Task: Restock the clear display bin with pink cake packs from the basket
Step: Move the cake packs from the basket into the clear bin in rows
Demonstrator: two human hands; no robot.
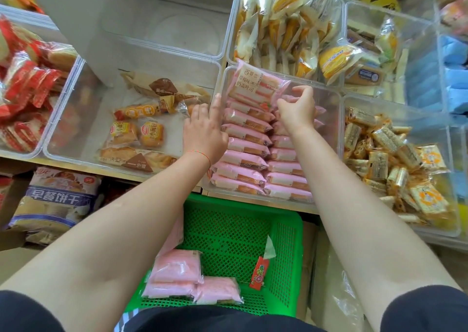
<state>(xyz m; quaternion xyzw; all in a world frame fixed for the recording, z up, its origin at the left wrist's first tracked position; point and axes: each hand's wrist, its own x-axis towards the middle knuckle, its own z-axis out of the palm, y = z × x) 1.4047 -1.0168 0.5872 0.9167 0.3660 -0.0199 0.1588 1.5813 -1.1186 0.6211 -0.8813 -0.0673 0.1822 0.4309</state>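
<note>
left hand (202, 126): flat, fingers straight against clear display bin (329, 98) wall
right hand (296, 106): pinching pink cake pack (283, 96)
risk: upright rows topple if pack is forced in

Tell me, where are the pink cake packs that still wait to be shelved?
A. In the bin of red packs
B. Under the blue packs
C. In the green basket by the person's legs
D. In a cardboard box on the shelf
C: a few pink cake packs lie in the green basket, below the clear display bin.
</note>
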